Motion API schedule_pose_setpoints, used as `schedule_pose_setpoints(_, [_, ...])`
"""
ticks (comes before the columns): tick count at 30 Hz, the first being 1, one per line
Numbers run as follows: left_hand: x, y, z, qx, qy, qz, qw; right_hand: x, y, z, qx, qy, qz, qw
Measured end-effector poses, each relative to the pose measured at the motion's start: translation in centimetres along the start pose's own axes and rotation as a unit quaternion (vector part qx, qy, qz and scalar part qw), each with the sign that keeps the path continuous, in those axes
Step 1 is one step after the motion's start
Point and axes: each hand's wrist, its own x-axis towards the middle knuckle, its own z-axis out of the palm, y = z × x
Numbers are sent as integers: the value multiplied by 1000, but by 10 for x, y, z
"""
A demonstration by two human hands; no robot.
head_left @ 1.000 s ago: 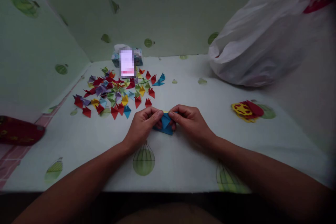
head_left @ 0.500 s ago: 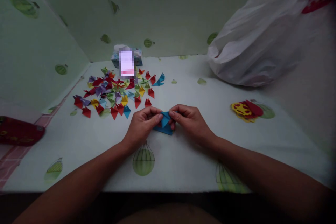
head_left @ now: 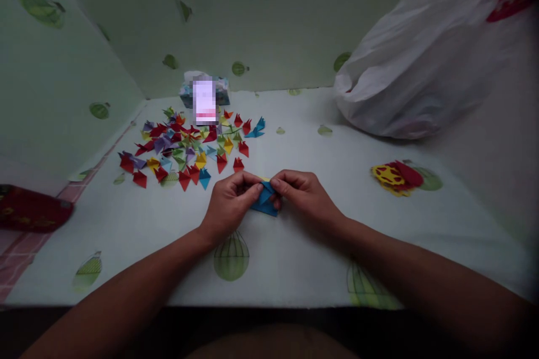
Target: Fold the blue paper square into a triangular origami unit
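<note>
A partly folded piece of blue origami paper (head_left: 264, 207) is held between my two hands, low over the table. My left hand (head_left: 233, 197) pinches its upper left side between thumb and fingers. At the upper right, my right hand (head_left: 300, 193) pinches the same paper, its fingertips partly hidden behind it. A small triangular flap points down between the thumbs, and a strip of yellow shows at the top edge. Just beyond my left hand lie many folded paper cranes (head_left: 184, 152) in red, yellow, purple, green and blue.
Behind the cranes a lit phone (head_left: 205, 100) leans against a tissue box (head_left: 223, 90). A large white plastic bag (head_left: 391, 84) stands at the back right. Red and yellow cut-out pieces (head_left: 396, 176) lie on the right. A red packet (head_left: 36, 208) sits at the left edge.
Both hands keep their pinch on the blue paper and have barely shifted. The small flap sits slightly differently under the thumbs. The whole view has moved a few pixels.
</note>
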Motion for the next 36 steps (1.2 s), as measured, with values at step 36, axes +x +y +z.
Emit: schedule_pose_setpoints(36, [-1, 5, 2, -36, -28, -68, 997, -1, 1, 3, -152, 31, -72, 985])
